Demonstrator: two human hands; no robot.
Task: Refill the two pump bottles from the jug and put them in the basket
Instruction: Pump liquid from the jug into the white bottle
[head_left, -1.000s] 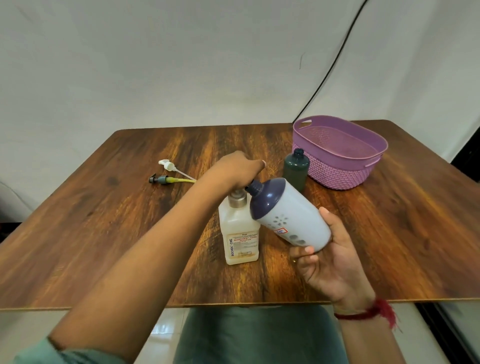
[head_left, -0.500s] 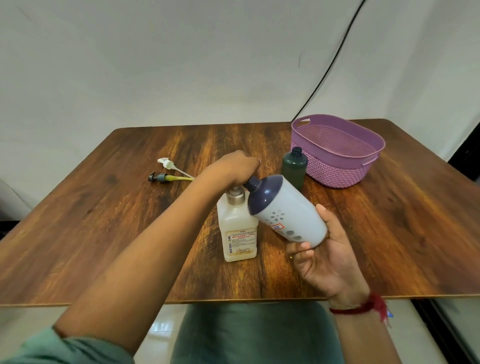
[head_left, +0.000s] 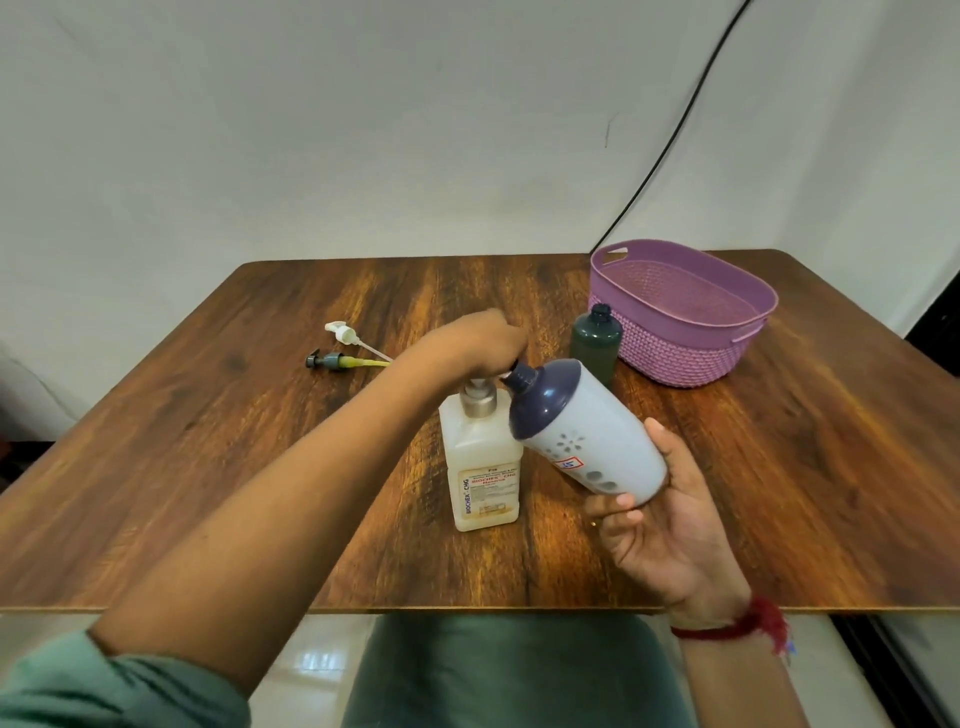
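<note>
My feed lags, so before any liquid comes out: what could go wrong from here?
The white bottle is tilted, its narrow neck beside the jug pump under the left hand; a slight miss would likely put liquid on the table.
The right hand grips the white bottle only near its base, so it could slip.
The uncapped green bottle stands close behind and could be knocked over.

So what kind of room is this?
Probably a plain room indoors, maybe at home. There's just a wooden table by a bare white wall, a shiny tiled floor below, and a purple basket on the table.
</note>
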